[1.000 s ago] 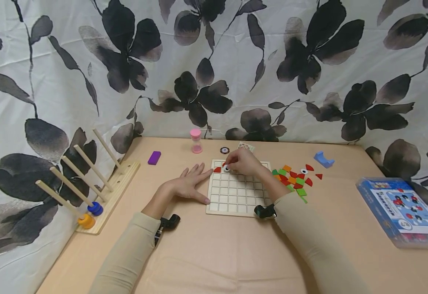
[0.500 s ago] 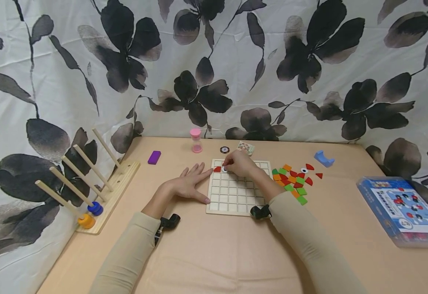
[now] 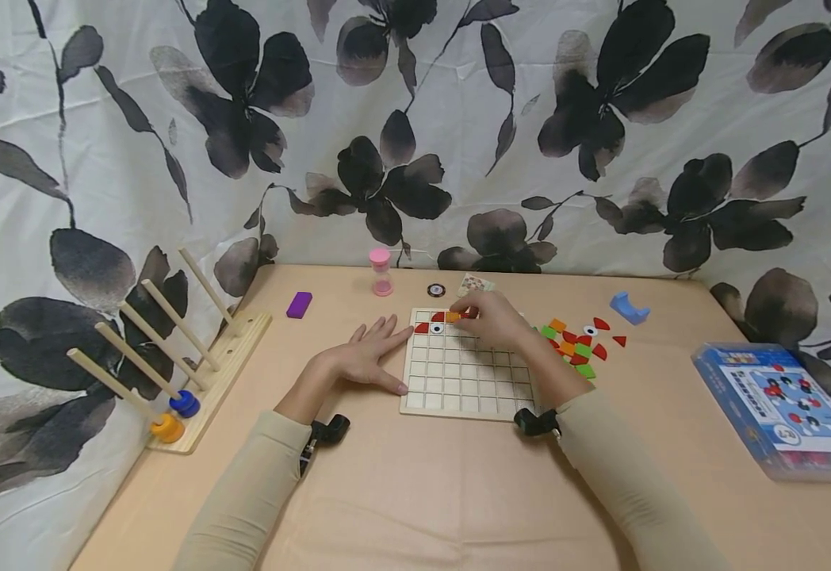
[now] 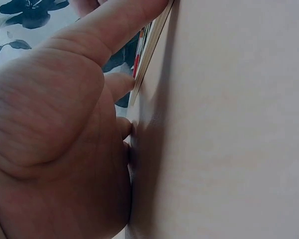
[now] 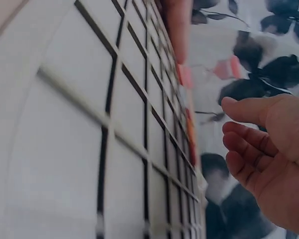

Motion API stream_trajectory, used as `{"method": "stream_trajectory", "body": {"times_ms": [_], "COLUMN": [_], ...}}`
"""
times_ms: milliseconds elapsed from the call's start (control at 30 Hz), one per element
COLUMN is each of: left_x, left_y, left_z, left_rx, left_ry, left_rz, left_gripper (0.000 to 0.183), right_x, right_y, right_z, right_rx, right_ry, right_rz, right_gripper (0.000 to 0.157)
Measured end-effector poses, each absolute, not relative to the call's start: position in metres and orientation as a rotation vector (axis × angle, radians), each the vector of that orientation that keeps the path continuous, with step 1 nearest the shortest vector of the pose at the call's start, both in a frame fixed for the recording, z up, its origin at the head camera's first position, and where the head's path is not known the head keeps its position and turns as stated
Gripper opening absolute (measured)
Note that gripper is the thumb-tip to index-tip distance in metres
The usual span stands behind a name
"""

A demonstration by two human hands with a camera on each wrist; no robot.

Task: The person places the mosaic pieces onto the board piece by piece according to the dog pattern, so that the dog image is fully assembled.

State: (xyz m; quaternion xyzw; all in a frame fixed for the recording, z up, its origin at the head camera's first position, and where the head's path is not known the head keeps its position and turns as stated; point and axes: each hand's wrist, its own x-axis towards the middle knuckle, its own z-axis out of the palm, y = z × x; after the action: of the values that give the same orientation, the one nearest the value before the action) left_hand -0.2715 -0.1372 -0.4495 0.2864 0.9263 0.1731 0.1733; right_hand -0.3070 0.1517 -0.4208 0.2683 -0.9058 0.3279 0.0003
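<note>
My left hand (image 3: 369,361) rests with fingers spread, its index finger and thumb at the left edge of a pale grid board (image 3: 458,381). In the left wrist view, fingertips touch the board's side. On the grid's top rows lie a red piece (image 3: 421,328), a white eye tile (image 3: 437,328) with a dark centre and an orange tile (image 3: 451,316), with more red beside it. My right hand (image 3: 490,319) hovers over the board's upper right, covering cells there. In the right wrist view that hand (image 5: 271,154) is raised off the grid, fingers loosely bent and nothing between them.
Loose red, green and orange pieces (image 3: 585,371) lie right of the board. Behind it are a small card (image 3: 474,284), a round disc (image 3: 436,291) and a pink sand timer (image 3: 381,274). A peg stand (image 3: 244,337) is left; a blue box (image 3: 779,412) is right.
My right hand has let go of the eye tile, which now lies on the grid, and has moved to the right. My left hand has stayed at the board's edge.
</note>
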Motion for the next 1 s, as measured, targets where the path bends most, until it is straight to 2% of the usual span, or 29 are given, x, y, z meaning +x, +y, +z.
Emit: {"method": "stream_trajectory", "body": {"times_ms": [267,500,767,1000], "left_x": [-0.272,-0.274,-0.275,-0.275], "left_y": [-0.139,-0.14,-0.141,-0.14], "left_z": [-0.451,-0.451,-0.454,-0.453], "left_rx": [0.819,0.837,0.829,0.836], "left_ry": [2.627,2.628,2.632,2.63], "left_rz": [0.484,0.503,0.48,0.491], "left_gripper": [0.112,0.112,0.114,0.115], "right_x": [-0.282,-0.281,-0.274,-0.276], "right_y": [0.225,0.29,0.36,0.385], "right_z": [-0.4,-0.393,-0.404,-0.424], "right_rx": [0.647,0.483,0.338,0.337], "right_ry": [-2.746,-2.783,-3.076,-3.166], "right_rz": [1.055,0.981,0.774,0.752], "right_gripper": [0.028,0.031,0.031,0.025]}}
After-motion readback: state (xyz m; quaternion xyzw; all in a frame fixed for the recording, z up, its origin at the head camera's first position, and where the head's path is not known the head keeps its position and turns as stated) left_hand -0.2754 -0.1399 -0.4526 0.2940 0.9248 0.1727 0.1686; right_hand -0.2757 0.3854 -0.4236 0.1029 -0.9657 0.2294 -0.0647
